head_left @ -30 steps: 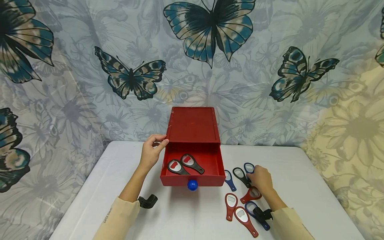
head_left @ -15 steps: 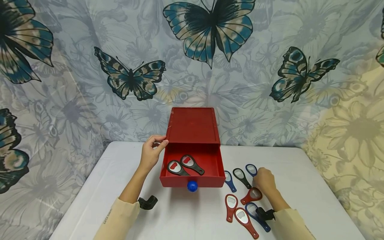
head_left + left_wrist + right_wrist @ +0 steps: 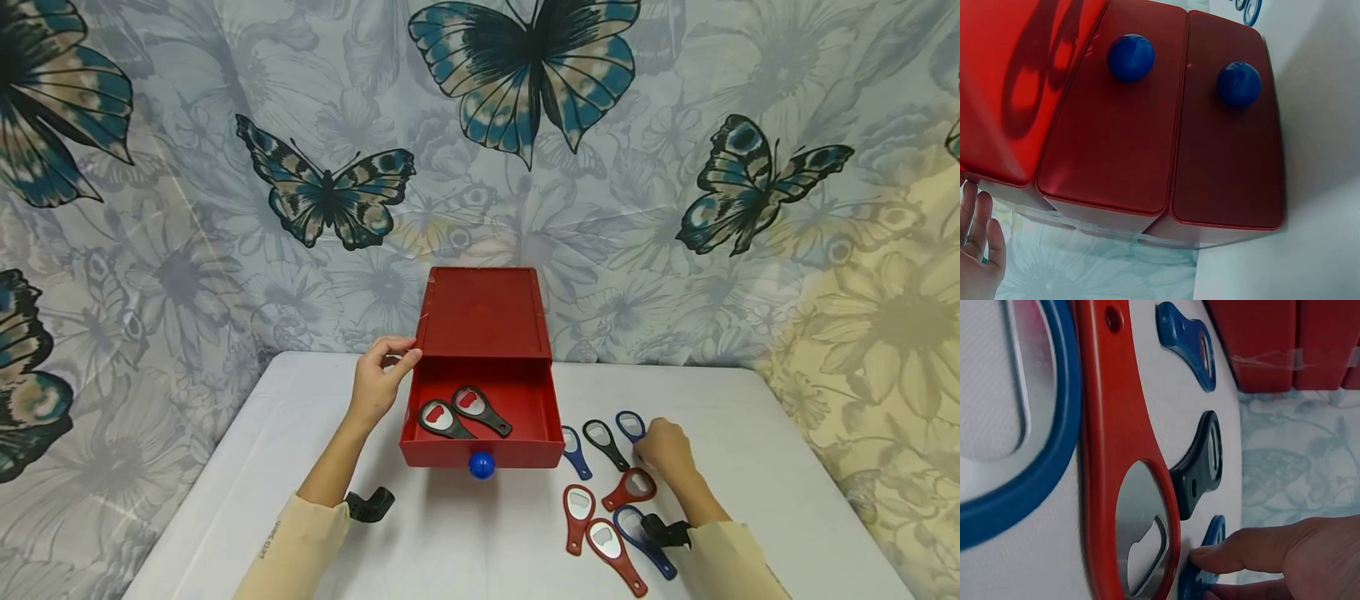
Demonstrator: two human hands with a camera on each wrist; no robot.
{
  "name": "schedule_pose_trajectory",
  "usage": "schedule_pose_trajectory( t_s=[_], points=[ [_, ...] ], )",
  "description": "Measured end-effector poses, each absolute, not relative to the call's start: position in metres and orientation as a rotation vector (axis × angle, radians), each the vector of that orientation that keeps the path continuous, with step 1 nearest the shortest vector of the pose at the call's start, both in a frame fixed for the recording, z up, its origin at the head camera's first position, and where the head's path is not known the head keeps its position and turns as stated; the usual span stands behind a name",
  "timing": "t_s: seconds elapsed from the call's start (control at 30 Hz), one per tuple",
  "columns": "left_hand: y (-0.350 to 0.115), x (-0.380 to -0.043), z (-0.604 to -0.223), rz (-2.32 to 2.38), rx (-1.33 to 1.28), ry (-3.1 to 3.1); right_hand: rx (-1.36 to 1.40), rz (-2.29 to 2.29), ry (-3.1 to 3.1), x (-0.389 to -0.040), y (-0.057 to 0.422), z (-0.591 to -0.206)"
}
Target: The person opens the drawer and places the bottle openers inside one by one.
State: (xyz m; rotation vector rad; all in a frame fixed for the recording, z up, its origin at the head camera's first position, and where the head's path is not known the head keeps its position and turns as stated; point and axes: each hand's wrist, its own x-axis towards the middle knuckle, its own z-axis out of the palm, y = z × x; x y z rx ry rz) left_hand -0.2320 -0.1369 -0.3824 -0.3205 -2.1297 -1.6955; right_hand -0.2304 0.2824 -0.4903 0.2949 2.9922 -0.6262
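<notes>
A red drawer cabinet [image 3: 483, 312] stands on the table, its top drawer [image 3: 525, 396] pulled out. Two black bottle openers [image 3: 480, 410] lie inside. My left hand [image 3: 378, 379] touches the cabinet's left edge with thumb and fingertips; in the left wrist view its fingers [image 3: 982, 234] reach along the side. To the right, my right hand [image 3: 666, 450] pinches a blue bottle opener [image 3: 630, 426] by the handle; the right wrist view has the thumb [image 3: 1210, 556] on it. Close by lie a black bottle opener [image 3: 603, 442] and a red bottle opener [image 3: 630, 487].
Two more red bottle openers [image 3: 577, 512] and two other blue ones lie right of the cabinet, one blue opener [image 3: 660, 562] partly under the right wrist's black camera [image 3: 667, 531]. Blue knobs [image 3: 1130, 57] stick out from the drawer fronts. A butterfly-print cloth [image 3: 600, 308] hangs behind the table.
My right hand has shifted slightly right and toward me, uncovering more of the blue bottle opener's ring, which has also moved a little right. My left hand stays at the cabinet edge.
</notes>
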Motion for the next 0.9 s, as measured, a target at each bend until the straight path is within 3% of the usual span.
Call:
schedule_pose_trajectory(
  t_s=[0.5,0.9],
  points=[
    [-0.146,-0.254,-0.411,-1.685,-0.323,-2.096,0.317,-1.004,2.857,-0.229,0.285,-0.492],
    [-0.145,-0.255,-0.412,-1.685,-0.355,-2.103,0.146,-1.146,2.881,-0.221,0.268,-0.441]
  ],
)
